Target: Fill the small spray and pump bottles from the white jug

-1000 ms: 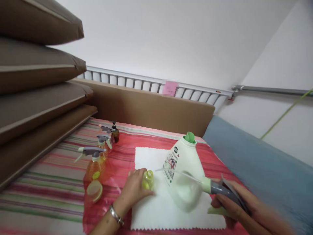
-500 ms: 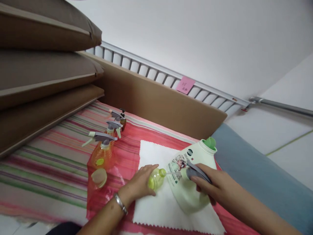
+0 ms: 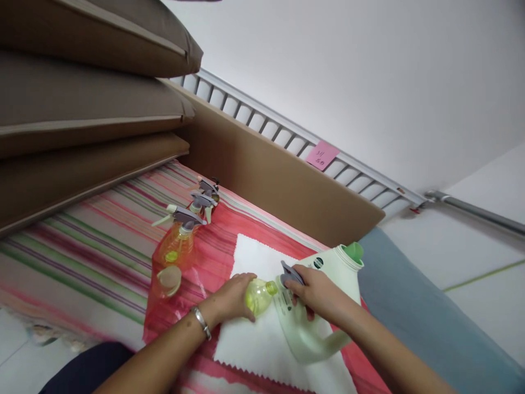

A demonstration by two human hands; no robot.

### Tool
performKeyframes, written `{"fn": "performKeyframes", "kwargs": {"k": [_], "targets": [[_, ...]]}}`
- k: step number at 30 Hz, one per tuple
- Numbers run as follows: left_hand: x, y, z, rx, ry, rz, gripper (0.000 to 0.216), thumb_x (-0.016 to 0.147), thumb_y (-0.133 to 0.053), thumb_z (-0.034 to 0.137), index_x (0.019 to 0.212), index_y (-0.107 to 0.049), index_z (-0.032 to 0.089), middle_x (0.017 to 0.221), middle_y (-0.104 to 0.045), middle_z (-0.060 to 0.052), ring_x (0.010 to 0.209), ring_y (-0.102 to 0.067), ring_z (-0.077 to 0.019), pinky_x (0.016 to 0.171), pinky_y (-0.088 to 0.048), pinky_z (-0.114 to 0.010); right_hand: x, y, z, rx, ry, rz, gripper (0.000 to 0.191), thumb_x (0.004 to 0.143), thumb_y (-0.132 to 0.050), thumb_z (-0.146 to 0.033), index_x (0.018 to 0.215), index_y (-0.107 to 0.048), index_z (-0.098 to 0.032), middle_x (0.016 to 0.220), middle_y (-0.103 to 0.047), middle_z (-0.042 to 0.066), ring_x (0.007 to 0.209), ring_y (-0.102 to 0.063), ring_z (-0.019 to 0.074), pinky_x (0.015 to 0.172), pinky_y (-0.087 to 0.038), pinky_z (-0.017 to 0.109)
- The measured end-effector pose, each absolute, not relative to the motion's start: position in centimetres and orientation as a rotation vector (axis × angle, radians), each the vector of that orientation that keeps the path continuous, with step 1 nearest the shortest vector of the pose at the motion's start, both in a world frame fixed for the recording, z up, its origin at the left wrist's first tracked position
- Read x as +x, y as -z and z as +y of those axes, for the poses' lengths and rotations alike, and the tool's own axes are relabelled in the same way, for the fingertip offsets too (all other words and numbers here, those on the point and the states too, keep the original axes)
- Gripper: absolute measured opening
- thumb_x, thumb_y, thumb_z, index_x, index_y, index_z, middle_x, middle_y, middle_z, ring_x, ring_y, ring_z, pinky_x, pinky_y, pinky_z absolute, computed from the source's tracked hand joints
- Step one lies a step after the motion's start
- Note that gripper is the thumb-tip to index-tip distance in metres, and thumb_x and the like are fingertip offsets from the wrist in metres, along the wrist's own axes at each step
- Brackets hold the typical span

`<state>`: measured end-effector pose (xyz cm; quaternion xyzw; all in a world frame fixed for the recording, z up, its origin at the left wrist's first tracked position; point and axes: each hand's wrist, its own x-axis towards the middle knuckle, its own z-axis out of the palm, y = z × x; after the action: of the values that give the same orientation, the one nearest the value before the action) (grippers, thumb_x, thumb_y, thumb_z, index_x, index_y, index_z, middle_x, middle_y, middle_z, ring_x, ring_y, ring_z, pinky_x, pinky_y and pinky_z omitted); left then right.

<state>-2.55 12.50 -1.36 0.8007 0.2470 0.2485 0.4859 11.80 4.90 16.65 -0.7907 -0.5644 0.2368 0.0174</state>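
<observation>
My left hand point(image 3: 235, 298) is closed around a small clear yellow bottle point(image 3: 259, 296), which tilts with its neck to the right. Just right of that neck, my right hand point(image 3: 311, 290) grips a grey spray trigger head point(image 3: 290, 273). The head's collar is close to the bottle's mouth; I cannot tell whether they touch. Behind my right hand a large pale green jug point(image 3: 311, 342), its green spout pointing up and right, rests on a white cloth point(image 3: 250, 345) with a zigzag edge.
To the left, an orange spray bottle point(image 3: 180, 246) stands before other spray bottles point(image 3: 203, 201). A round pale cap point(image 3: 169, 279) lies on the red plastic sheet point(image 3: 158, 317). Stacked brown cushions point(image 3: 94, 104) and a brown board point(image 3: 279, 180) border the striped cloth point(image 3: 94, 262).
My right hand has brought the trigger head left, up to the bottle's neck. The thin tube that showed between them is out of sight. The view has shifted a little.
</observation>
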Motion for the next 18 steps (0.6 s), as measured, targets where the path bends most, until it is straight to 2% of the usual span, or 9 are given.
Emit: {"fn": "performKeyframes", "kwargs": {"k": [5, 18], "targets": [[-2.5, 1.3, 12.6, 1.948, -0.566, 0.601, 0.093, 0.043, -0.085, 0.034, 0.125, -0.046, 0.017, 0.127, -0.053, -0.014, 0.119, -0.046, -0.0328, 0.1, -0.037, -0.042, 12.0, -17.4, 4.9, -2.489, -0.786, -1.728, 0.014, 0.084, -0.042, -0.028, 0.072, -0.045, -0.02, 0.06, -0.063, -0.003, 0.029, -0.049, 0.0081, 0.033, -0.036, 0.02], [-2.0, 2.1, 12.7, 1.966, -0.582, 0.572, 0.094, 0.041, -0.086, 0.029, 0.125, -0.045, 0.019, 0.126, -0.055, -0.014, 0.119, -0.046, -0.0326, 0.098, -0.039, -0.042, 11.8, -13.8, 5.7, -2.481, -0.785, -1.727, 0.014, 0.084, -0.041, -0.028, 0.073, -0.045, -0.02, 0.059, -0.062, -0.003, 0.028, -0.05, 0.0083, 0.034, -0.038, 0.02]]}}
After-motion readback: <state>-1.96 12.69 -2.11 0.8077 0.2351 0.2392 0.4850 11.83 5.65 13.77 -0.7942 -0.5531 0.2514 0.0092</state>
